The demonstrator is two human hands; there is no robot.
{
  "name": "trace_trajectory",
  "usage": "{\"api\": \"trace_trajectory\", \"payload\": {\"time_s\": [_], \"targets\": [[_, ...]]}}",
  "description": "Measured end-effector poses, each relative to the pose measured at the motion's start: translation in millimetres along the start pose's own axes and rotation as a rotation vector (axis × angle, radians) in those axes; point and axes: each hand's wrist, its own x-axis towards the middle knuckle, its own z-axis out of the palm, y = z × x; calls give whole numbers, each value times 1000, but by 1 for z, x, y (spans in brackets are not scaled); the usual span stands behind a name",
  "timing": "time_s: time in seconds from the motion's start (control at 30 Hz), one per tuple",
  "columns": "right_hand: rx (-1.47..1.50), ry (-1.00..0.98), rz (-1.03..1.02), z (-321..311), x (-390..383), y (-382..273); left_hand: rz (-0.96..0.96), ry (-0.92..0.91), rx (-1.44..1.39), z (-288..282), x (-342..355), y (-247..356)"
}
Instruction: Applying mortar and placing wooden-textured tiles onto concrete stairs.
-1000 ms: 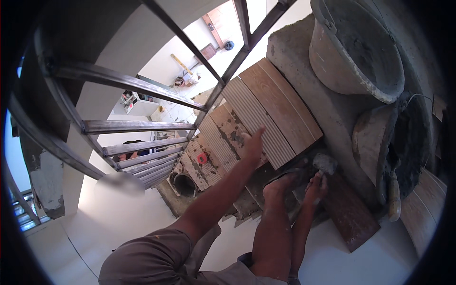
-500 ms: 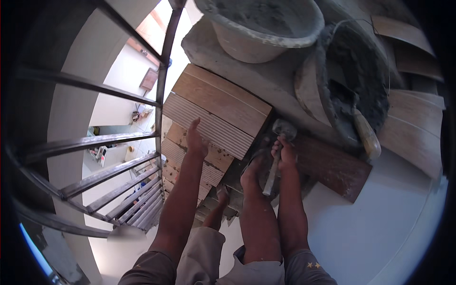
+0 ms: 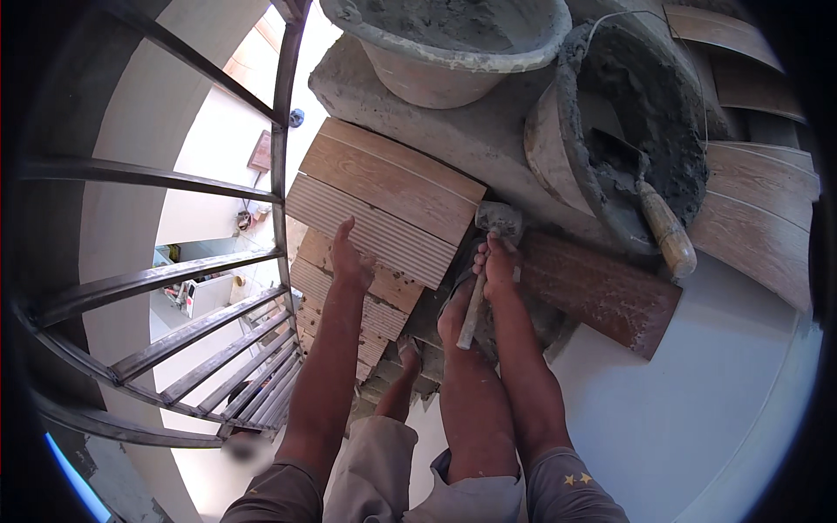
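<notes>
My left hand [image 3: 353,263], thumb raised and fingers apart, is over the ribbed tile edging [image 3: 384,234] of a stair step, beside a wood-look tile [image 3: 392,167]. My right hand [image 3: 495,266] grips the handle of a mortar-caked mallet [image 3: 495,215], head pointing away from me, beside my bent knee. Right of it lies a dark brown tile plank [image 3: 593,292]. A tilted bucket [image 3: 547,152] of wet grey mortar holds a trowel with a pale wooden handle [image 3: 664,231].
A wide mortar basin [image 3: 427,83] sits on the concrete ledge behind the tiles. Loose tile planks [image 3: 754,218] lie at the right. A metal railing [image 3: 148,174] runs along the left, with a lower floor seen through it. Tiled steps descend beneath my feet.
My view has swung, bringing the ledge and buckets leftward. My left hand keeps its open shape over the tiles. My right hand still holds the mallet, whose handle shows fully since half a second ago.
</notes>
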Motion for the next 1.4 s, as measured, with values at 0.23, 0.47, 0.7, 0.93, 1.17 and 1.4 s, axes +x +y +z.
{"api": "trace_trajectory", "payload": {"time_s": [0.23,0.47,0.7,0.93,1.17,1.4], "targets": [[-41,22,16,2,5,-2,12,42,12,13,-8,-2],[51,59,3,-8,26,1,-172,-53,5,14,-42,-46],[3,56,2,4,24,-4,-189,-148,-74,19,-48,-41],[34,32,26,4,25,-8,343,26,269,15,-23,-52],[72,57,-16,12,20,1,1050,66,1747,55,28,11],[-25,57,-85,13,5,-3,1011,49,1866,54,51,10]]}}
